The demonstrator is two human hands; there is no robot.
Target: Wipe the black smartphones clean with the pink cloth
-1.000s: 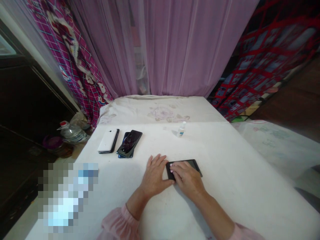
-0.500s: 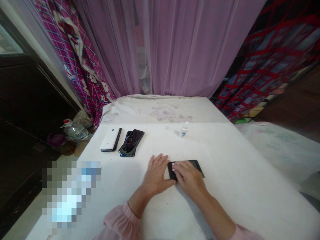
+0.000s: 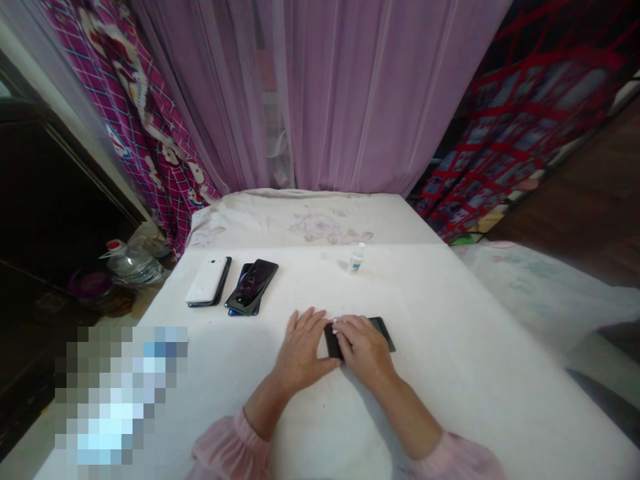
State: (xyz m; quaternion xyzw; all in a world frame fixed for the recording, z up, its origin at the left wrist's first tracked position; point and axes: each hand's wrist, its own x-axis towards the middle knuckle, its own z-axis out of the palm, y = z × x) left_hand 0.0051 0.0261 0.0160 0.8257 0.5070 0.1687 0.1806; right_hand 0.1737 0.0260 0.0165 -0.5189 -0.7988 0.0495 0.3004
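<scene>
A black phone [image 3: 383, 330] lies flat on the white tablecloth, partly covered by my right hand [image 3: 365, 347]. The bent fingers of that hand are drawn together on its dark surface near the left end. Pale pink bits show at those fingertips; whether they are nails or a small wad is unclear. At the phone's left end, my left hand [image 3: 303, 350] rests with fingers spread on the cloth and its thumb along the phone's near corner. Beyond the phone stands a small white bottle [image 3: 356, 260] with a blue-marked label.
To the left lie a white phone [image 3: 206, 283] on a dark one and a black phone [image 3: 255, 283] crossed over a blue one. A pixelated bright patch [image 3: 120, 400] covers the table's left edge. A water jug [image 3: 133, 260] stands beside the table; purple curtains [image 3: 345, 93] hang behind it.
The whole view has shifted, so the table and everything on it appear farther left. Both hands keep nearly the same places at the phone.
</scene>
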